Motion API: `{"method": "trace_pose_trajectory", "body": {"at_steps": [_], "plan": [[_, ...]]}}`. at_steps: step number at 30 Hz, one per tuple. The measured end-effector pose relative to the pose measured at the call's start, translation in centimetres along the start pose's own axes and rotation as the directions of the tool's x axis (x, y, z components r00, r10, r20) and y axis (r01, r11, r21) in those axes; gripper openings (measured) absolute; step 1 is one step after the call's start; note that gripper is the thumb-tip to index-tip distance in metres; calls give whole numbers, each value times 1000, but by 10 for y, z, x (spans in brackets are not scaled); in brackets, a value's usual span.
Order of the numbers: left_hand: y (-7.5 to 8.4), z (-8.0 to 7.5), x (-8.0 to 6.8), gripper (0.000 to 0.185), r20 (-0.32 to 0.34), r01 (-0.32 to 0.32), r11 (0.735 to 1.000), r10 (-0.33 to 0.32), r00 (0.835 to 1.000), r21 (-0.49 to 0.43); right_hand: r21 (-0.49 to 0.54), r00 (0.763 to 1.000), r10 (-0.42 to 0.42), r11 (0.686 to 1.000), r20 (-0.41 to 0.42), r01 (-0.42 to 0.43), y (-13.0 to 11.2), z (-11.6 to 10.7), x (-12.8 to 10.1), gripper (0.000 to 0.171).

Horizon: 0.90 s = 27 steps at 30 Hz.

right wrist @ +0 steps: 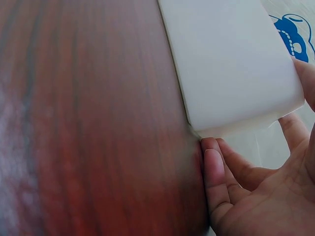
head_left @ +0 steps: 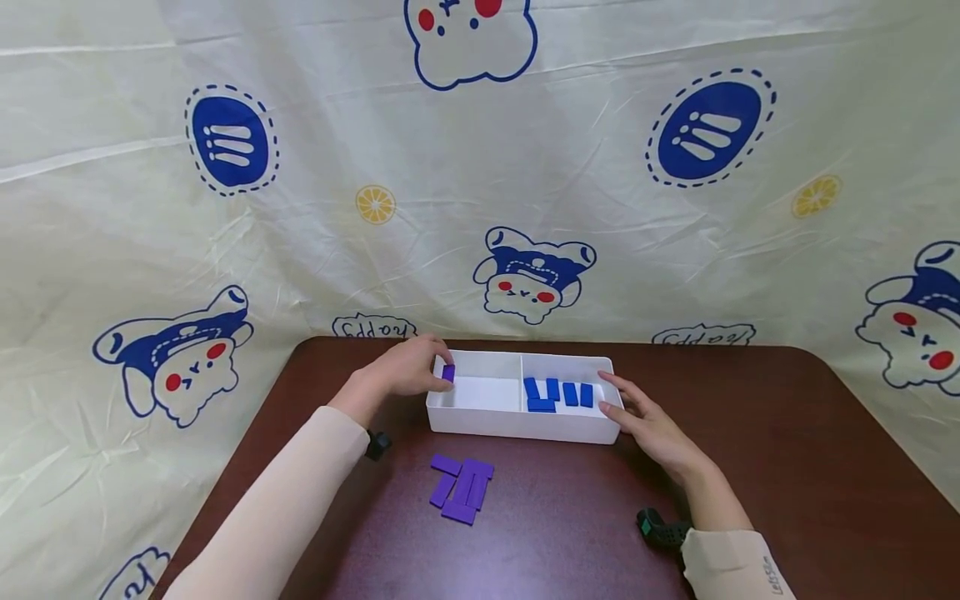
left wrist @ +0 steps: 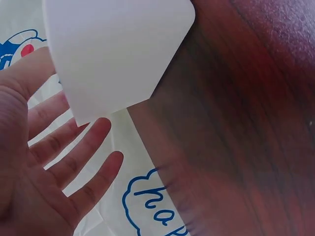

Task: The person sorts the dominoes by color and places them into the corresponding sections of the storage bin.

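A white box (head_left: 487, 422) with two compartments stands near the back edge of the table. My left hand (head_left: 401, 367) is at its left end, thumb and index finger over the rim, pinching a purple tile (head_left: 448, 372) in the left compartment. In the left wrist view the other fingers (left wrist: 88, 147) of that hand spread outside the end wall. At the opposite end my right hand (head_left: 652, 429) holds the box, thumb and a finger over the rim, the remaining fingers (right wrist: 214, 167) outside the wall. Several blue tiles (head_left: 552, 389) lie flat in the right compartment.
In front of the box, several purple tiles (head_left: 463, 487) lie in a loose cluster on the dark brown table (head_left: 555, 533). A pale printed cloth (head_left: 315, 250) hangs behind the table. Dark wristbands (head_left: 662, 530) are on both wrists.
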<state>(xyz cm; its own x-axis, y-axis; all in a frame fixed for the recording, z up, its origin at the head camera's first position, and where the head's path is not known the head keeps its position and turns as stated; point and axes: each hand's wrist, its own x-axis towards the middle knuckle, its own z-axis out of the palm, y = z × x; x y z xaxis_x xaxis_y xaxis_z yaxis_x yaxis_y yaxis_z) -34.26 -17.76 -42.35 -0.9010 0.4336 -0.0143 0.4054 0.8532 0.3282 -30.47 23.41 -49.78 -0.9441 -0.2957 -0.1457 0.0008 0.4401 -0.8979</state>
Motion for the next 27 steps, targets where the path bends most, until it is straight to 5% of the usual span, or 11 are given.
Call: {"method": "trace_pose_trajectory", "body": {"at_steps": [27], "plan": [[9, 15, 10, 31, 84, 171, 980, -180, 980, 98, -16, 1000, -13, 1000, -8, 13, -1, 1, 0, 69]]}}
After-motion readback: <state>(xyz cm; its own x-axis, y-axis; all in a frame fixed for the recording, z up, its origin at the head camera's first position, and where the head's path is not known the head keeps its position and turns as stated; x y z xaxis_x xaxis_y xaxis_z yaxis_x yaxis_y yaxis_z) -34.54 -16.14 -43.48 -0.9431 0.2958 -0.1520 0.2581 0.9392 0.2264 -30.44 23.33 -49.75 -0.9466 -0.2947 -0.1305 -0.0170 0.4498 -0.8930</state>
